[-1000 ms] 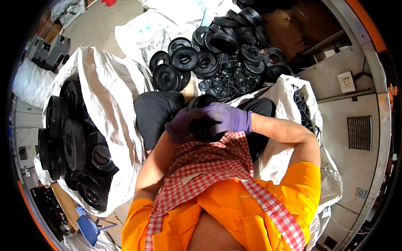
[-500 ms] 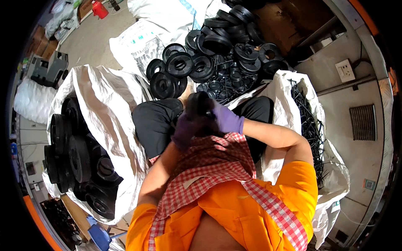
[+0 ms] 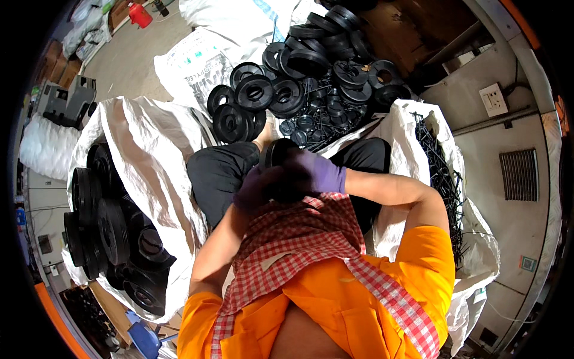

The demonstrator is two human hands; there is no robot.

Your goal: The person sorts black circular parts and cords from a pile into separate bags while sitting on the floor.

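Fingers on both hands are mostly hidden, since each hand curls round the same dark part and the two gloves overlap near the centre of the view. The left hand (image 3: 258, 186), in a thin purple glove, wraps the lower left side of a black round plastic spool (image 3: 280, 163); the right hand (image 3: 317, 173), gloved the same, closes over its right side and top, so both hands are gripping it. Only a curved rim of the spool shows at about 11 o'clock from the hands, and its far face cannot be made out. It sits just above a red-and-white checked cloth (image 3: 299, 239), soft and creased, that drapes over an orange shirt (image 3: 335, 305). Black trousers (image 3: 224, 173) lie behind the hands. At 12 o'clock a heap of black spools (image 3: 299, 78) spreads out, matte moulded discs with raised hubs and flanges, smaller pieces tangled among them too fine to tell apart. At 9 o'clock a white woven sack (image 3: 149, 161), glossy and crumpled, holds more stacked discs (image 3: 101, 221), its lower part cut off by the dark rim. At 3 o'clock another white sack (image 3: 418, 125) holds thin black strips (image 3: 445, 185), blurred together.
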